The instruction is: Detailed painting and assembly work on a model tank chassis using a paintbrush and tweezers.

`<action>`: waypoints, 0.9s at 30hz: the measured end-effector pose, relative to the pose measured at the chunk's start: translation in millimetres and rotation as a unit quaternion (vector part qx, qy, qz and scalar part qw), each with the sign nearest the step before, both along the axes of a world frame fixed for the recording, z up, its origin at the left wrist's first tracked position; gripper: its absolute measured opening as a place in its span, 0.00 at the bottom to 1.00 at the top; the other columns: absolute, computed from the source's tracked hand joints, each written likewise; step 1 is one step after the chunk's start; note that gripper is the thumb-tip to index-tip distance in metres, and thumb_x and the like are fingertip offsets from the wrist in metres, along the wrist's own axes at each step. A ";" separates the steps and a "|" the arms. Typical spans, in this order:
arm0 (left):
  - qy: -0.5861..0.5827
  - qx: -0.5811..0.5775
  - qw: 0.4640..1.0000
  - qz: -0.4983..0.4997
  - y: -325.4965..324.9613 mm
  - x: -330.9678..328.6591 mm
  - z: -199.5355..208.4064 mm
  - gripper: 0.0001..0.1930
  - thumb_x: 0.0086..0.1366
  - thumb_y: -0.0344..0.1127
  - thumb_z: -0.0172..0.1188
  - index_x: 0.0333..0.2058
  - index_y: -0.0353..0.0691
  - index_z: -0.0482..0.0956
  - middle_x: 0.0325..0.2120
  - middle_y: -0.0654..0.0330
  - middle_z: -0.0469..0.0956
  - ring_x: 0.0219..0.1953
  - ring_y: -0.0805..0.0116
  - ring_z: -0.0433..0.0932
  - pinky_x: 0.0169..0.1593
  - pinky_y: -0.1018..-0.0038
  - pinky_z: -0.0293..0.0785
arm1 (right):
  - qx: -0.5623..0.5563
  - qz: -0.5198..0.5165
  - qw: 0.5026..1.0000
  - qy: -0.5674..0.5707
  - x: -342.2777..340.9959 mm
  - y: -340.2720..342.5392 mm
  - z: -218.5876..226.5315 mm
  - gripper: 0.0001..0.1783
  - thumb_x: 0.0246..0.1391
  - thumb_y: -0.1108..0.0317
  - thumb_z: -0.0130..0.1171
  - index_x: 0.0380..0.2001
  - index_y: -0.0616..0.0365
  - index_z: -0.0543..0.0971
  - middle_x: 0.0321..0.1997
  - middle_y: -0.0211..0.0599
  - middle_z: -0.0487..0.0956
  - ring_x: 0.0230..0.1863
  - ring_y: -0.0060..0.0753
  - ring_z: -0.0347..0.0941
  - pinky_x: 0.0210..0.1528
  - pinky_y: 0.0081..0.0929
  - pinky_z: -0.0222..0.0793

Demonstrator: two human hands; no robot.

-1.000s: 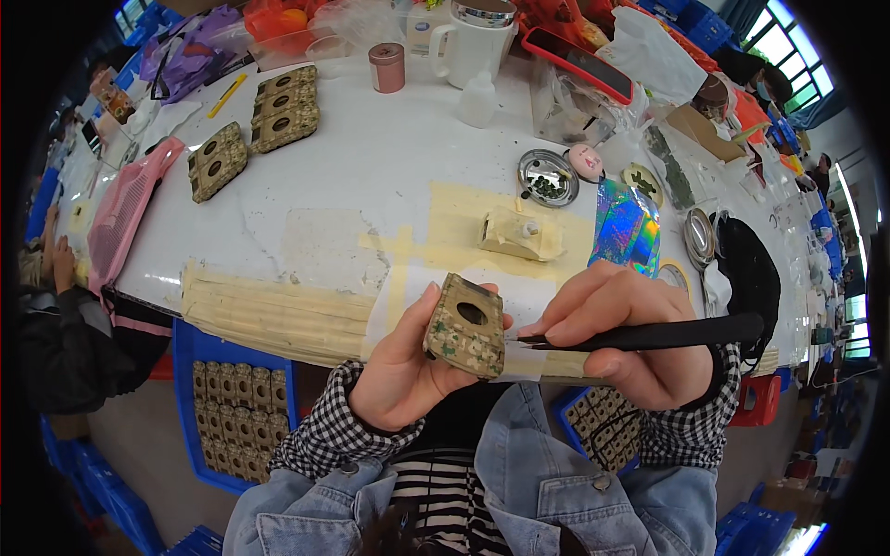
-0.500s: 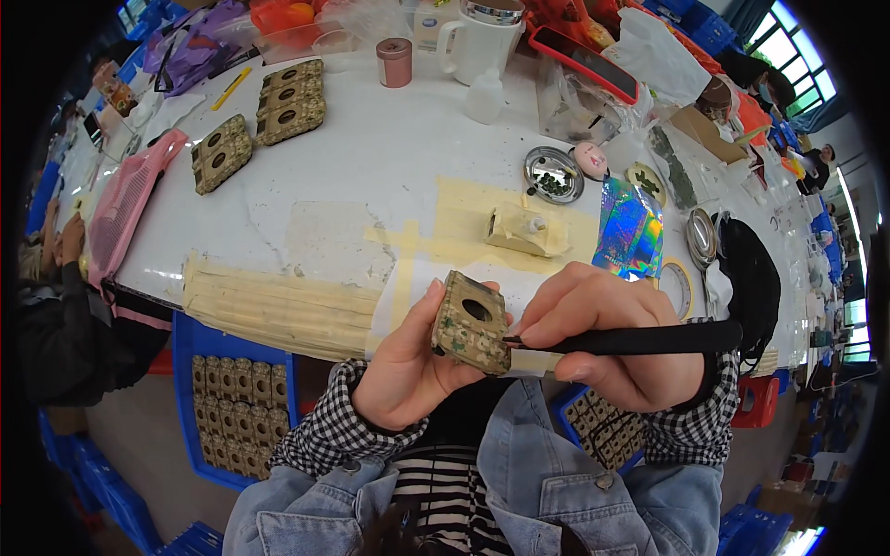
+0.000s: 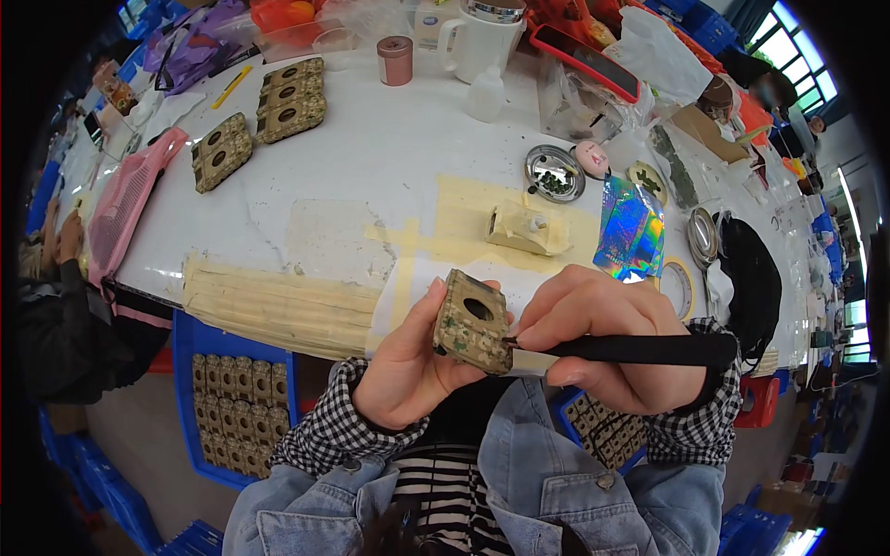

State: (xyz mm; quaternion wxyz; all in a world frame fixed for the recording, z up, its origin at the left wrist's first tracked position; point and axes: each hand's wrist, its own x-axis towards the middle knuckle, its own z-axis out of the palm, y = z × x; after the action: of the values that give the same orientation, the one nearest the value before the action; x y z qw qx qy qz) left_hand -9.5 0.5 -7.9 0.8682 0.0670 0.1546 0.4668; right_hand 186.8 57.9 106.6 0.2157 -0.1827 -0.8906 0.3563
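My left hand (image 3: 403,366) holds a camouflage-patterned case piece (image 3: 470,335) with a round hole, tilted above the table's front edge. The thumb lies along its left side, with the fingers underneath. My right hand (image 3: 616,343) is closed around a slim black pointed tool (image 3: 640,349); I cannot tell whether it is tweezers or a pen-like tool. Its fine tip meets the right edge of the case piece. Beyond my hands sits a tape-wrapped block (image 3: 528,230) on yellow masking tape. A round shiny dish (image 3: 554,174) holds small dark green bits.
More camouflage pieces (image 3: 290,100) lie at the far left, near a yellow pen (image 3: 232,87). Blue trays (image 3: 188,408) of similar pieces are below the table edge. A white mug (image 3: 482,46), red-edged phone (image 3: 586,63), tape roll (image 3: 677,287) and black pouch (image 3: 749,278) stand around.
My right hand and the black tool have shifted very slightly, with the tip still at the piece's right edge. The left hand and case piece are almost unmoved.
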 end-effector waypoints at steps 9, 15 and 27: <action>0.021 -0.002 1.000 -0.004 0.6 -1.3 1.3 0.26 0.72 0.52 0.34 0.58 0.39 0.61 0.50 0.52 0.72 0.49 0.66 0.76 0.50 0.71 0.78 | 0.003 0.006 1.000 -0.021 -0.7 0.7 3.2 0.21 0.55 0.54 0.58 0.36 0.64 0.75 0.33 0.43 0.78 0.34 0.42 0.76 0.32 0.30 0.72; 0.029 0.006 1.000 -0.006 0.8 -2.4 1.2 0.26 0.72 0.52 0.34 0.58 0.39 0.61 0.50 0.53 0.72 0.50 0.66 0.75 0.50 0.71 0.78 | -0.017 0.003 1.000 0.004 -4.1 -0.3 2.5 0.10 0.54 0.67 0.60 0.34 0.62 0.73 0.32 0.40 0.72 0.28 0.42 0.73 0.29 0.30 0.68; 0.022 0.004 1.000 -0.008 1.9 -3.2 1.8 0.26 0.72 0.52 0.35 0.58 0.38 0.60 0.50 0.53 0.71 0.51 0.66 0.75 0.51 0.70 0.77 | -0.007 0.009 1.000 0.010 -3.8 0.6 2.4 0.11 0.53 0.68 0.61 0.35 0.62 0.72 0.32 0.41 0.71 0.28 0.42 0.72 0.29 0.30 0.68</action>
State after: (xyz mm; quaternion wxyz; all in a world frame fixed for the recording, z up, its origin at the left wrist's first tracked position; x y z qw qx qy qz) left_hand -12.7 2.3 -6.1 0.8679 0.0824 0.1714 0.4589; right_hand 182.9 58.5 109.0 0.2204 -0.1724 -0.8874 0.3664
